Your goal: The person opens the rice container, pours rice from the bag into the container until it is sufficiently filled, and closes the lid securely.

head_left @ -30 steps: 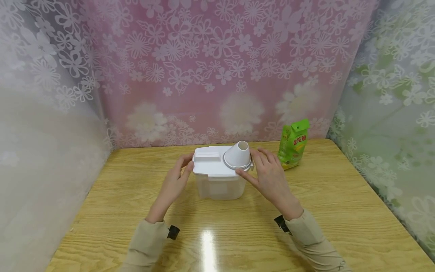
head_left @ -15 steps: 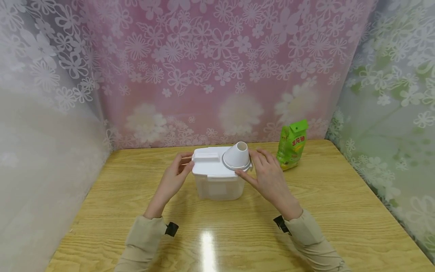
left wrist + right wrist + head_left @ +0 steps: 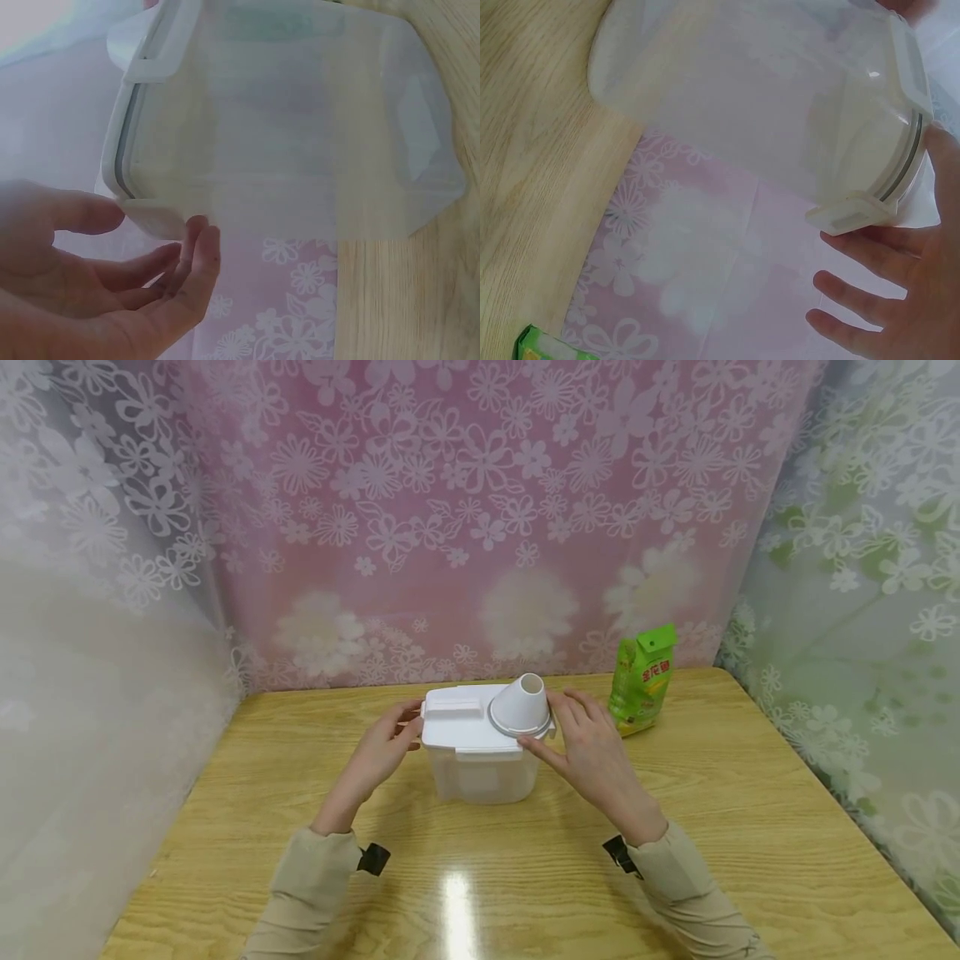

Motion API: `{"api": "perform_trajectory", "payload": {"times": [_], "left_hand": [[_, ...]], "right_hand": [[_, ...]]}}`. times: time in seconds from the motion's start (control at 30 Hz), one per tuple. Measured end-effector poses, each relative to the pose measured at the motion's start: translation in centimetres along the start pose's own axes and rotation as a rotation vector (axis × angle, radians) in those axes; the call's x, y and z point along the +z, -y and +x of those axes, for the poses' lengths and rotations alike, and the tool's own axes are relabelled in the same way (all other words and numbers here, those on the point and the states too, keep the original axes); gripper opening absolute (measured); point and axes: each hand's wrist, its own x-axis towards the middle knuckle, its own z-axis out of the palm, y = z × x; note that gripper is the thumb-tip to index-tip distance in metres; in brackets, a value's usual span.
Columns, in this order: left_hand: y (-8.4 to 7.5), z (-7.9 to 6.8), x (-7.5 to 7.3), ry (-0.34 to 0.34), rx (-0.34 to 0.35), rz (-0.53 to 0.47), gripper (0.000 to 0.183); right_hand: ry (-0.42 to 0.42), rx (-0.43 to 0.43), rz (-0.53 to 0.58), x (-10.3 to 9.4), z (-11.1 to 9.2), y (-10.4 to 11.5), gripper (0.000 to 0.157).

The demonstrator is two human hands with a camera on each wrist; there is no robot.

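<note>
The tub (image 3: pixel 485 781) stands upright on the bench (image 3: pixel 750 827) between my hands, its white lid (image 3: pixel 438 735) on top. My left hand (image 3: pixel 381 747) is at the lid's left end, thumb tip at the corner above the side latch (image 3: pixel 156 217), fingers loosely bent with a gap to the thumb; I can't tell whether those fingertips touch. My right hand (image 3: pixel 596 752) is spread at the other end: thumb on the rim, forefinger against the underside of that latch (image 3: pixel 847 214), remaining fingers fanned out in the air.

The cone (image 3: pixel 521 706) rises from the lid just beside my right fingers; the flat handle (image 3: pixel 453 708) lies nearer my left. Past my right hand, near but apart from it, stands the green bag (image 3: pixel 645 685), the closest thing on that side.

Beyond my hands, the far bench edge runs along the pink curtain (image 3: pixel 420 527). The side edges lie well out from each hand, and plain wood reaches from the tub back between my sleeves (image 3: pixel 311 881).
</note>
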Motion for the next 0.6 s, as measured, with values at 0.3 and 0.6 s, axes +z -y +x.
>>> {"api": "perform_trajectory", "payload": {"times": [0.3, 0.6], "left_hand": [[0.4, 0.7, -0.7, 0.125, -0.066, -0.151, 0.053], [0.5, 1.4, -0.9, 0.121, -0.135, -0.225, 0.053]], "right_hand": [[-0.003, -0.003, 0.002, -0.1, 0.0, 0.0, 0.087], [-0.01, -0.014, 0.003, 0.0, 0.0, 0.0, 0.088]]}}
